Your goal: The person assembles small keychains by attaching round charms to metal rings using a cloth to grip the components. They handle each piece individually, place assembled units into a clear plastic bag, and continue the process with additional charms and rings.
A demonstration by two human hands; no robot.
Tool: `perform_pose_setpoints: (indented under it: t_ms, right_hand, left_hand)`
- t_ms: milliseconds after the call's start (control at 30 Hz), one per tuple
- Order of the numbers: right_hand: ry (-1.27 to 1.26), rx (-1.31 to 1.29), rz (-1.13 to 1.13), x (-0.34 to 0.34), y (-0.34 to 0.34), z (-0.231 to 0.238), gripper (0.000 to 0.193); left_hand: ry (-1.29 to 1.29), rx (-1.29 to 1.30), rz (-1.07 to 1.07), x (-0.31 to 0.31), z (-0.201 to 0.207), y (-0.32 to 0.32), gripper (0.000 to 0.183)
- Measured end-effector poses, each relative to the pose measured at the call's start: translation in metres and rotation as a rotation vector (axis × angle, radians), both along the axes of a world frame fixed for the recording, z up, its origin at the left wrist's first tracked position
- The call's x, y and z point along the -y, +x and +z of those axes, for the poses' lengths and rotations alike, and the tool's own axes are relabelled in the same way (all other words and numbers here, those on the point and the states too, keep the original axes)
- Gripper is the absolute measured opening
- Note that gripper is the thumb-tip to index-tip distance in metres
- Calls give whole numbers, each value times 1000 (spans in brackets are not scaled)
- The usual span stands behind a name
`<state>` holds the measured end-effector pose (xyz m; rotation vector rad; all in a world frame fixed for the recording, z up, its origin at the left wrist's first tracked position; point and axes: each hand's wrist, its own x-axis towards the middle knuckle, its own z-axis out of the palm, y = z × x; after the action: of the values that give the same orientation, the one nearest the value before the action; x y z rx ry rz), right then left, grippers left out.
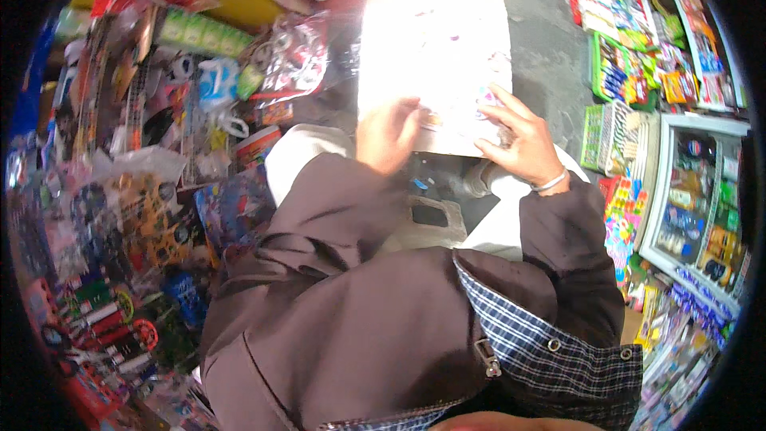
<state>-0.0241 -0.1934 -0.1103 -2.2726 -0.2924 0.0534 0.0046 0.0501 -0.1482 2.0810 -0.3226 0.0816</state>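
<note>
In front of me stands a small white table or board (435,40), so brightly lit that most of its surface is washed out. My left hand (388,134) rests at its near left edge, blurred, with the fingers bent; what is under them cannot be made out. My right hand (523,140), with a white band at the wrist, reaches over the near right edge. Its fingers are spread, thumb apart. Close to its fingertips lies a small pink and blue printed piece (487,98). Other small pale bits on the top are too bright to name.
Packed toys and plastic goods (152,215) crowd the left side. To the right are boxes of snack packets (638,72) and a glass-topped cooler (694,207) with bottles. Below the table's near edge, a pale stool (437,219) shows between my knees.
</note>
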Motion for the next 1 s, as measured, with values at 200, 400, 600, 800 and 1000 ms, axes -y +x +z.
perform_pose_setpoints:
  t_ms: [200,400,600,800,1000]
  right_hand:
    - [42,81,5,-2,0,-1,39]
    - [90,124,1,0,0,-4,38]
    - [326,-53,-212,10,-7,6,22]
    - [631,-276,-144,25,-28,36,20]
    - [575,-658,248,-23,-34,18,14]
  left_hand:
    - [-128,-41,57,-1,7,-1,17]
    - [-170,-90,72,-11,-2,1,17]
    - [-124,-19,218,-46,-26,35,17]
    - [550,-118,190,-149,-88,137,24]
    - [920,-289,238,-225,-178,197,41]
